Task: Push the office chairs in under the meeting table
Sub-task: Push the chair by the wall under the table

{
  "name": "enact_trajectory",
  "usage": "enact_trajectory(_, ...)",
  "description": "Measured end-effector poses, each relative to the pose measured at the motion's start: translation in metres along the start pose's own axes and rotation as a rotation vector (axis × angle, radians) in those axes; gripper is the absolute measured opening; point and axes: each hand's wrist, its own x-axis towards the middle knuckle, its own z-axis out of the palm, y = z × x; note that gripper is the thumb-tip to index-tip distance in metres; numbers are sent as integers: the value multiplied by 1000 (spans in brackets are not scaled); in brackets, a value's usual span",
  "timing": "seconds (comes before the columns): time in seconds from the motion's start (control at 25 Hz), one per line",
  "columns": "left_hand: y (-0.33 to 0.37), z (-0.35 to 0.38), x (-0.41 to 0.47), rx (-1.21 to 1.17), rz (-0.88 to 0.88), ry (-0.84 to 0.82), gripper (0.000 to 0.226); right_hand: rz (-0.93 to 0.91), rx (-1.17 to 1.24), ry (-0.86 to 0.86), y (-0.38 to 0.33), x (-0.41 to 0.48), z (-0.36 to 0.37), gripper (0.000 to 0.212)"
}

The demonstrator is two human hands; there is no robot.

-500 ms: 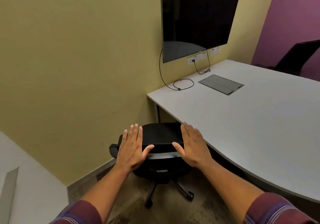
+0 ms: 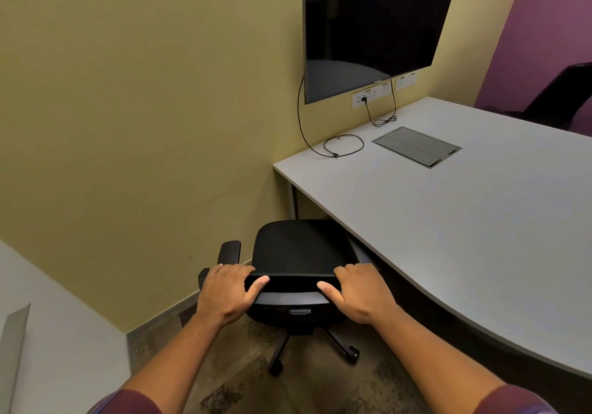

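A black office chair (image 2: 298,250) stands on castors at the near left corner of the grey meeting table (image 2: 464,221), its seat partly beneath the table's edge. My left hand (image 2: 227,292) grips the left end of the chair's backrest top, fingers curled over it. My right hand (image 2: 358,292) grips the right end the same way. One armrest (image 2: 229,250) shows to the left of the seat. A second black chair (image 2: 557,96) stands at the table's far side by the purple wall.
A dark screen (image 2: 368,22) hangs on the yellow wall above the table. Cables (image 2: 342,146) lie coiled on the tabletop beside a grey cable hatch (image 2: 416,146). The yellow wall is close on the chair's left. Patterned carpet lies underfoot.
Both hands were flat and open over the backrest; now their fingers have closed on its top edge. The chair sits slightly further out from the table corner in view.
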Motion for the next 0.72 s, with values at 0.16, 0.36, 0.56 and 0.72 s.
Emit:
enact_trajectory(0.16,1,-4,-6,-51,11,27,77,20,26,-2,-4,-11,0,79)
enact_trajectory(0.36,-7,-4,-17,-67,50,37,76,56,35,14,-18,-30,-1,78)
enact_trajectory(0.56,-18,-4,-27,-107,99,72,74,91,7,14,-38,-47,1,78)
enact_trajectory(0.72,-23,-2,-21,-127,132,67,73,129,-4,46,-43,-52,4,76)
